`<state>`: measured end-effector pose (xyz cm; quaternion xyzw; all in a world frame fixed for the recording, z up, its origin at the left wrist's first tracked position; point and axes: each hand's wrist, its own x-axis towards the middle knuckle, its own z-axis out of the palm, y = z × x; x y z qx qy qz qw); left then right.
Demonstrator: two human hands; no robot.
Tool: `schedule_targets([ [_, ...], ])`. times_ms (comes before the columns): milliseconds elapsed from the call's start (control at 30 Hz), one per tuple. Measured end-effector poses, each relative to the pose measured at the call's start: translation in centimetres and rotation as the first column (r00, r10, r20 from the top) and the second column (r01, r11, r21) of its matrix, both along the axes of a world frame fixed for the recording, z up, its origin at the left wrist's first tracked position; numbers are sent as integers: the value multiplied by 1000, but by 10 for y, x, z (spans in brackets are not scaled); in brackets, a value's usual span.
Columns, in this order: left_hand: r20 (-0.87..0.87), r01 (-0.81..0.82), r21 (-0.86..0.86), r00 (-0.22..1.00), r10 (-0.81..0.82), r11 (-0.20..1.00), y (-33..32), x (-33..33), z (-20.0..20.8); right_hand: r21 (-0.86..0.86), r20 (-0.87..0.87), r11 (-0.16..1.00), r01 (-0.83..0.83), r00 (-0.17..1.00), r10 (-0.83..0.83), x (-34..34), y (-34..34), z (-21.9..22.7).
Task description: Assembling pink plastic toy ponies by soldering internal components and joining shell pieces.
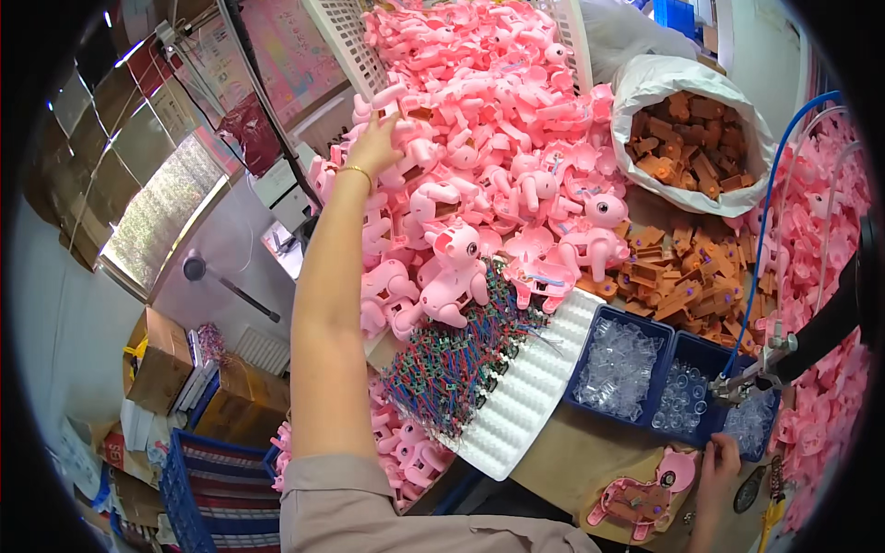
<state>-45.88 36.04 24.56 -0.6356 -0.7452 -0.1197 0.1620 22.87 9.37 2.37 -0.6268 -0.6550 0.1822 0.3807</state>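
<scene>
My left arm stretches far forward into a heap of pink plastic toy pony parts. There my left hand, with a thin bracelet at the wrist, has its fingers closed about a pink toy pony body at the heap's left edge. My right hand is low on the right, beside the front edge of the blue bins, fingers curled together; what they hold, if anything, is too small to make out. Left of it lies an open pink pony shell half with a brown part inside, on the brown work surface.
A white ridged tray carries bundled coloured wires. Blue bins hold clear plastic pieces. Brown parts lie loose and fill a white sack. A metal tool on a black arm hangs at right, with a blue hose.
</scene>
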Motion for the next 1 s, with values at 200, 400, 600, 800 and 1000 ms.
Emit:
schedule_targets([
  [200,64,167,220,981,-185,961,9,-28,-10,-11,-47,1000,-13,999,12,-15,2,18],
  [400,-259,133,704,963,78,698,11,53,-12,-111,-170,988,103,978,-121,-1,-8,16],
  [600,280,303,-414,940,-197,859,37,304,-80,-148,-421,970,195,875,-240,-5,-19,4],
  [800,50,345,-397,933,-356,850,64,286,-212,-101,-456,989,104,879,-139,8,-44,2],
  [1000,-140,547,219,837,-529,808,27,270,-185,-141,-551,988,59,825,-128,11,-38,13],
])
